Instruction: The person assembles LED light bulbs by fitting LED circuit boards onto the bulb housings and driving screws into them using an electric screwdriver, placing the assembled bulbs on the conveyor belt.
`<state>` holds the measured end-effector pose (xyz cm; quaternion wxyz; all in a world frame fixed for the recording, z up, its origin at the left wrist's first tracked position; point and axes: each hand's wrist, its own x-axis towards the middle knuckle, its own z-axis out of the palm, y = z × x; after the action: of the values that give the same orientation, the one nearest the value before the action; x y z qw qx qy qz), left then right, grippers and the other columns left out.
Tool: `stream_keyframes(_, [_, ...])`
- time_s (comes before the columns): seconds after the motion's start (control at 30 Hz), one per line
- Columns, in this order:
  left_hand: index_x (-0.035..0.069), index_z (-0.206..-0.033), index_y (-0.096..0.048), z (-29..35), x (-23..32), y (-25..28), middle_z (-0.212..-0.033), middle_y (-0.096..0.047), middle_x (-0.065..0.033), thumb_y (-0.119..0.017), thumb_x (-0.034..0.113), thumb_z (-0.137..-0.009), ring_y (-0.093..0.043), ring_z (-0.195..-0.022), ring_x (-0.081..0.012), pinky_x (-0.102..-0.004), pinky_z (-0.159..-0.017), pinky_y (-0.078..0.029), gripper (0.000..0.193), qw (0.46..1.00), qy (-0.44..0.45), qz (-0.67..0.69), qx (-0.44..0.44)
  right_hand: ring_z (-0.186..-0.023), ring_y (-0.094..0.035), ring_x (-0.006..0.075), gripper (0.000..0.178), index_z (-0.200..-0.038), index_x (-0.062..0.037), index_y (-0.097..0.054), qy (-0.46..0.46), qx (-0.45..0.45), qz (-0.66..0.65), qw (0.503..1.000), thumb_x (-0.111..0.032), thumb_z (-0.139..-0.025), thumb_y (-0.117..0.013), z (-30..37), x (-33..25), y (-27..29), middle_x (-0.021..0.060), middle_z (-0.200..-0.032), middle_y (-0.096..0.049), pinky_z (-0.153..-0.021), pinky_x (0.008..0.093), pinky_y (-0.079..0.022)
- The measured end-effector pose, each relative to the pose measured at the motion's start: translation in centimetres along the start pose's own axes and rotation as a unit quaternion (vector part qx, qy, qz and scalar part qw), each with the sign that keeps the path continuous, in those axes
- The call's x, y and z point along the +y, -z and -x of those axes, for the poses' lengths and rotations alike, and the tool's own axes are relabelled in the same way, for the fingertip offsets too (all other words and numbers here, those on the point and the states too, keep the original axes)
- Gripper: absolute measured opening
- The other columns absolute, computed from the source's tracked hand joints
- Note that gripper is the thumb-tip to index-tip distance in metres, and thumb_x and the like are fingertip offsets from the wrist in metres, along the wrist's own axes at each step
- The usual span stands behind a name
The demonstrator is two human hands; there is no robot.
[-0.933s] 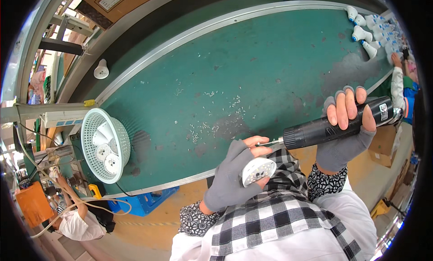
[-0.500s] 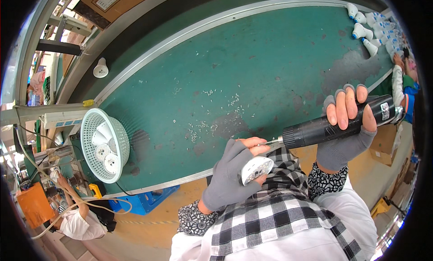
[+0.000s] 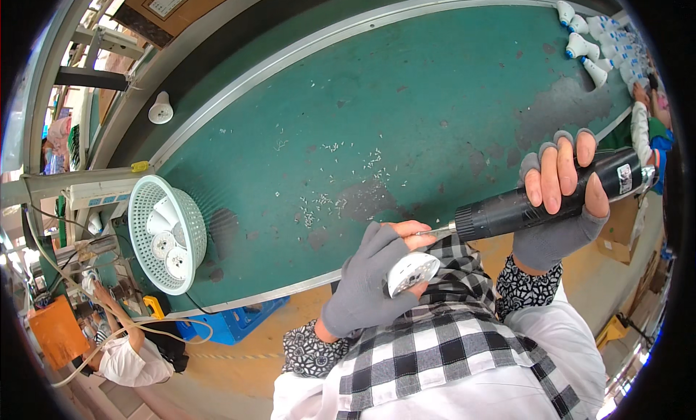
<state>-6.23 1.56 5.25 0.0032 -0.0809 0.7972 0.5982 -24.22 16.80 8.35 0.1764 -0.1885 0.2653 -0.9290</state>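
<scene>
My right hand, in a grey fingerless glove, is wrapped round a black power screwdriver. Its thin metal bit points left, with the tip at the thumb and forefinger of my left hand. Those fingertips pinch near the bit; whether a screw is between them is too small to see. In the palm and lower fingers of the same gloved hand sits a white bulb housing, its flat face with small holes turned up. Small screws lie scattered on the green worktable beyond my hands.
A pale green basket with several white bulb housings stands at the left. One more housing lies beyond the table's metal rim. White-and-blue bulbs crowd the far right, near another person's hand. A blue stool is below the table edge.
The view has shifted very slightly. Both hands, the screwdriver and the bulb housing keep nearly the same positions and grips.
</scene>
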Motion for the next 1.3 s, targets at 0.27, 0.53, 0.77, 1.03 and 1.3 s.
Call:
stream_keyframes(0.27, [0.011, -0.119, -0.064, -0.4, -0.3, 0.9, -0.125, -0.057, -0.0082, -0.072, 0.012, -0.067, -0.054, -0.107, -0.0280, -0.0370, -0.091, -0.046, 0.053, 0.997, -0.024, 0.001, -0.076, -0.058, -0.059, 0.0173, 0.036, -0.098, -0.0109, -0.040, -0.099, -0.224, -0.053, 0.968, -0.012, -0.079, -0.071, -2.3, -0.5, 1.9, 0.0042, -0.076, -0.054, -0.061, 0.0346, -0.051])
stream_keyframes(0.53, [0.008, -0.116, -0.065, -0.8, -0.8, 1.4, -0.128, -0.054, -0.0134, -0.074, 0.018, -0.068, -0.055, -0.115, -0.0264, -0.0343, -0.096, -0.043, 0.050, 0.982, 0.004, 0.112, -0.153, -0.055, -0.060, 0.0181, 0.038, -0.097, -0.0108, -0.041, -0.117, -0.308, -0.062, 0.942, -0.010, -0.076, -0.073, -3.3, -0.2, 2.2, 0.0052, -0.074, -0.056, -0.056, 0.0348, -0.051])
stream_keyframes(0.77, [0.003, -0.112, -0.061, 0.4, -0.9, 0.2, -0.121, -0.055, -0.0120, -0.073, 0.018, -0.069, -0.056, -0.106, -0.0183, -0.0297, -0.090, -0.044, 0.046, 0.972, 0.083, 0.218, 0.001, -0.052, -0.056, 0.0133, 0.035, -0.095, -0.0100, -0.038, -0.001, -0.091, -0.065, 0.994, -0.014, -0.080, -0.069, -1.6, -1.5, 0.7, 0.0033, -0.071, -0.052, -0.056, 0.0303, -0.053])
stream_keyframes(1.03, [0.001, -0.112, -0.057, 0.3, -0.7, -1.9, -0.095, -0.064, -0.0064, -0.068, 0.014, -0.075, -0.062, -0.086, -0.0118, -0.0247, -0.076, -0.050, 0.041, 0.925, 0.191, 0.266, 0.194, -0.057, -0.061, 0.0160, 0.040, -0.095, -0.0118, -0.039, 0.093, -0.081, 0.090, 0.988, -0.014, -0.079, -0.076, 2.9, -1.3, -2.0, 0.0056, -0.073, -0.056, -0.058, 0.0336, -0.054])
stream_keyframes(1.3, [0.001, -0.110, -0.057, 0.6, -0.6, -1.8, -0.097, -0.064, -0.0064, -0.066, 0.010, -0.077, -0.061, -0.089, -0.0122, -0.0255, -0.079, -0.049, 0.036, 0.947, 0.162, 0.185, 0.207, -0.059, -0.062, 0.0189, 0.042, -0.095, -0.0120, -0.039, 0.065, -0.082, 0.104, 0.989, -0.014, -0.080, -0.078, 4.1, 0.2, -2.7, 0.0060, -0.075, -0.057, -0.063, 0.0365, -0.053])
